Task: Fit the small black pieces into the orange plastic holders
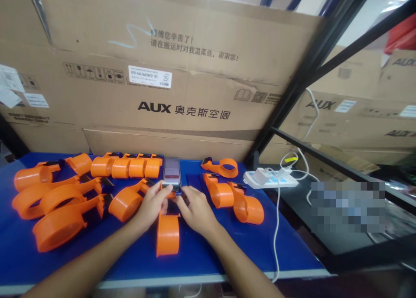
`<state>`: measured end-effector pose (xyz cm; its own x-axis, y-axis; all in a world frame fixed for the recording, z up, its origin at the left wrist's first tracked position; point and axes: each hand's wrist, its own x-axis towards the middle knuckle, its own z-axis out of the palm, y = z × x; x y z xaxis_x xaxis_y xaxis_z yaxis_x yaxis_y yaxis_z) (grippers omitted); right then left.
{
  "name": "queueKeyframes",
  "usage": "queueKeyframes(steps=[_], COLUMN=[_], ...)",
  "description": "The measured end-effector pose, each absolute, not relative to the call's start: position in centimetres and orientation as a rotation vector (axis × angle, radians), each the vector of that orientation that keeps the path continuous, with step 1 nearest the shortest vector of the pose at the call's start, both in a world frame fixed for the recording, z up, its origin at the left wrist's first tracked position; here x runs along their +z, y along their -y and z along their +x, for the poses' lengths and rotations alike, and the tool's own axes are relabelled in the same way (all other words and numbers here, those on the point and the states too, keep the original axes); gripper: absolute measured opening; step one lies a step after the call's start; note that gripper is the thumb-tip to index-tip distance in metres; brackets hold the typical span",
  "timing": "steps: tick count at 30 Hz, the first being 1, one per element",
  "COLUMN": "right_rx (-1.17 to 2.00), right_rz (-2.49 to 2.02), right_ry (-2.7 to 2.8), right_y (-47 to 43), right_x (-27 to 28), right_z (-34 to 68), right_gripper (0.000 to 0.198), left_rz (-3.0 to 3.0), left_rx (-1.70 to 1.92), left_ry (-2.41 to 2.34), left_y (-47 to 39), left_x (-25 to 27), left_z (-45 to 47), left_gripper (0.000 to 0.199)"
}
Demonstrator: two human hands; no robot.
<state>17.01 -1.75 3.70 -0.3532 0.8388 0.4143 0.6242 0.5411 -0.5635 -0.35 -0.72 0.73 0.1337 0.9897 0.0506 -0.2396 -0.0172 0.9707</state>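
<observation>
An orange tape dispenser (168, 235) lies in front of me, its ring toward me and its head between my hands. My left hand (154, 202) grips the dispenser's head, thumb on top and fingers curled around the side. From the other side my right hand (198, 209) closes its thumb and fingers at the blade end; the fingertips are partly hidden. Just beyond the hands a phone (172, 170) with a lit screen stands at the back of the blue table. Another orange dispenser (126, 202) lies just left of my left hand.
Several orange tape dispensers (58, 226) cover the table's left side, with a row (120, 168) at the back. More dispensers (248, 209) lie on the right. A white power strip (273, 179) with cables sits at the right edge. A large cardboard box (182, 90) stands behind.
</observation>
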Motion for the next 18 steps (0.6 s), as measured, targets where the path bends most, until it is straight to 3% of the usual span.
queueKeyframes(steps=[15, 18], right_rx=[0.440, 0.425], right_rz=[-1.161, -1.083], right_ry=[2.063, 2.057], right_y=[1.86, 1.77], right_x=[4.15, 4.11], right_z=[16.87, 16.79], right_gripper=[0.015, 0.026], left_rz=[1.052, 0.876], left_rx=[1.251, 1.273], left_ry=[-0.854, -0.830], left_y=[0.51, 0.44], left_x=[0.46, 0.94], left_z=[-0.40, -0.44], left_gripper=[0.036, 0.038])
